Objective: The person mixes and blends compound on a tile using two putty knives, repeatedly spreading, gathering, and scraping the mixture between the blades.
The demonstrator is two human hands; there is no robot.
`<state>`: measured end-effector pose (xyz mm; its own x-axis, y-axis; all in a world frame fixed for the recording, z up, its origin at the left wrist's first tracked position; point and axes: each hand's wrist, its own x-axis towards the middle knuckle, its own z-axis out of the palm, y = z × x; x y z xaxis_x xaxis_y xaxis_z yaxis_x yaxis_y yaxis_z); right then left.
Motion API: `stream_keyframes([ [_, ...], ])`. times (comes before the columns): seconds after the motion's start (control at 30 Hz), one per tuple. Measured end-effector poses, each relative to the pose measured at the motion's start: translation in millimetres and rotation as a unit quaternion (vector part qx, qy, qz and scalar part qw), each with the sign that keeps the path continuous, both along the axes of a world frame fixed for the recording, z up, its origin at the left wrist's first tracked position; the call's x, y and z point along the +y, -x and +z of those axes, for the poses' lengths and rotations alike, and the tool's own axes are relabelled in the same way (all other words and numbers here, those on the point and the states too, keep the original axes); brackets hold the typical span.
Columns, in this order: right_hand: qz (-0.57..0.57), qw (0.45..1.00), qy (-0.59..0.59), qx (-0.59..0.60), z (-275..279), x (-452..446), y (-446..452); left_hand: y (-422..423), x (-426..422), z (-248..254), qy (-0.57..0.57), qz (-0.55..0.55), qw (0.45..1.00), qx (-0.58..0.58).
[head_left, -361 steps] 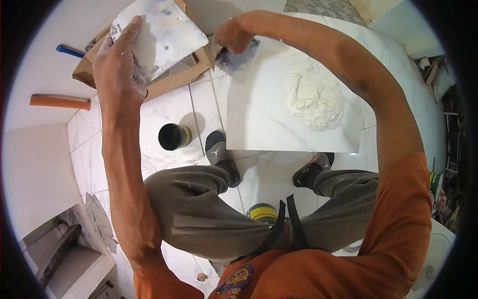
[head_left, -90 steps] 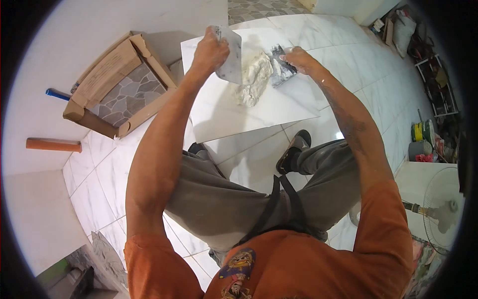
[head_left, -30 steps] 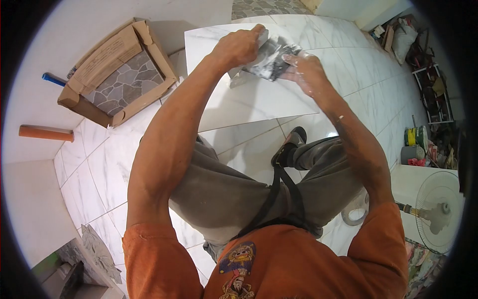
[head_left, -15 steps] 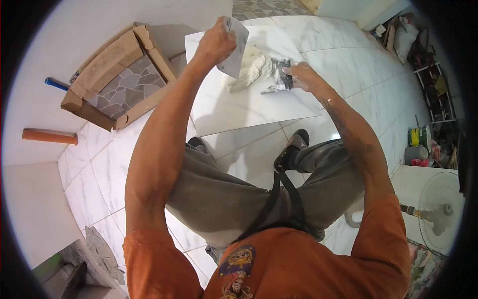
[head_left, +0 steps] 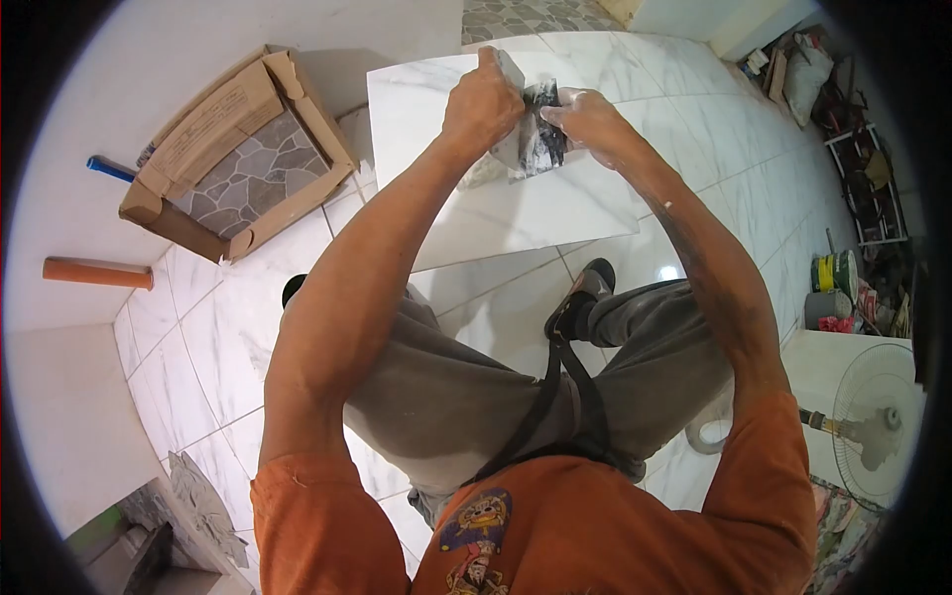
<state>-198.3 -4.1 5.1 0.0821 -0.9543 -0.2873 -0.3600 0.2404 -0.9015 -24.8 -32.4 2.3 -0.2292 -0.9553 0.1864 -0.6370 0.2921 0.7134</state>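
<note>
My left hand is closed on a flat, light grey scraper, turned nearly edge-on. Facing it, my right hand pinches a black putty scraper smeared with white paste. The two scrapers are close together over a white marbled board on the floor; I cannot tell whether they touch. A pale putty mound shows below my left hand, which covers much of it.
A cardboard box frame leans at the left, near an orange tube and a blue handle. My shoe stands close to the board's near edge. A fan and a can are at the right.
My left hand and its scraper have moved right, over the putty. The black scraper has lifted and tilted steeper beside it. My left foot has shifted to the left.
</note>
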Motion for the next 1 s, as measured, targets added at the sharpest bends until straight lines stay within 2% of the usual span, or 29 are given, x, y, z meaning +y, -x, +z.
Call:
stream_keyframes([
  [0.07,0.016,1.000,0.003,0.001,13,9,-1,-5,-3,0,-0.012,0.017,1.000,-0.011],
  [0.17,0.050,0.996,0.007,-0.075,4,2,36,-16,-10,2,-0.008,0.037,0.999,-0.020],
  [0.2,-0.021,0.999,-0.024,-0.030,2,-5,41,-20,-11,2,-0.004,0.043,0.999,-0.021],
  [0.33,-0.089,0.992,-0.073,0.045,-14,-32,77,-35,-14,1,0.014,0.074,0.997,-0.012],
  [0.43,-0.094,0.990,-0.106,0.021,-30,-49,100,-45,-19,5,0.011,0.082,0.997,-0.009],
  [0.5,-0.065,0.993,-0.085,-0.040,-60,-67,120,-51,-18,7,0.019,0.077,0.997,0.007],
  [0.53,-0.049,0.993,-0.075,-0.070,-64,-69,120,-52,-17,5,0.022,0.075,0.997,0.014],
  [0.63,-0.028,0.997,-0.032,-0.059,-68,-70,90,-55,-20,0,0.024,0.080,0.996,0.028],
  [0.7,-0.006,0.996,-0.051,-0.068,-67,-73,68,-52,-19,-1,0.009,0.083,0.996,0.027],
  [0.87,0.006,0.999,-0.016,0.031,-41,-60,39,-37,-16,-4,-0.011,0.072,0.996,0.044],
  [0.97,-0.002,1.000,0.003,0.006,-7,-31,17,-19,-9,-6,-0.004,0.056,0.997,0.048],
  [1.0,0.013,1.000,-0.002,-0.001,-12,-35,18,-12,-7,-8,0.003,0.051,0.998,0.049],
])
